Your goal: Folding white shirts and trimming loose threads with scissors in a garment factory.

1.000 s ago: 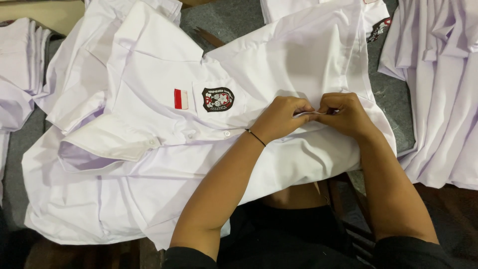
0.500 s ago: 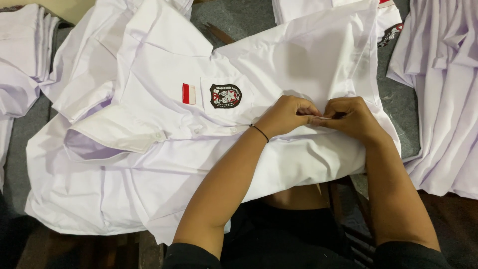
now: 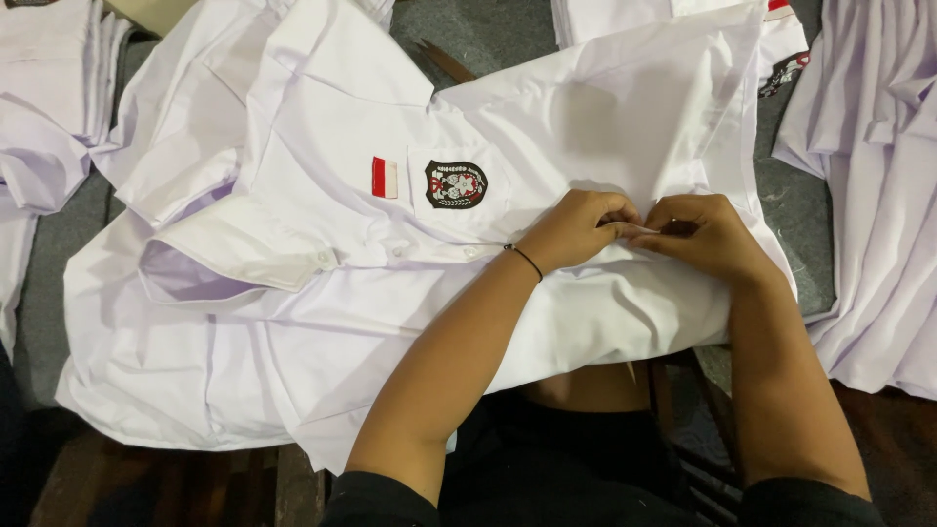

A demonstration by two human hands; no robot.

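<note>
Two sets of fingers (image 3: 625,226) are closed together on the front placket of a white shirt (image 3: 605,117), where a small fold of cloth is pinched between them. What lies inside the pinch, most likely a button and its hole, is hidden by the fingertips. The left hand (image 3: 576,229) and the right hand (image 3: 708,234) are held knuckle to knuckle, thumbs tucked under the cloth. A thin black band (image 3: 525,260) is worn on the left wrist.

The shirt is spread flat across the table (image 3: 468,39) and the lap, collar to the left, hem to the right. A red-and-white patch (image 3: 385,177) and a dark crest badge (image 3: 456,184) are seen on its chest pocket.

By judgement, the placket is closed from the collar up to the hands; the stretch between the hands and the hem is not yet seen closed.

More white shirts (image 3: 878,176) are heaped at the right, and others are stacked at the left edge (image 3: 39,107).

Compared with the earlier frame, the hands are found at the same point on the placket. Only a slight shift of the view is noted.
</note>
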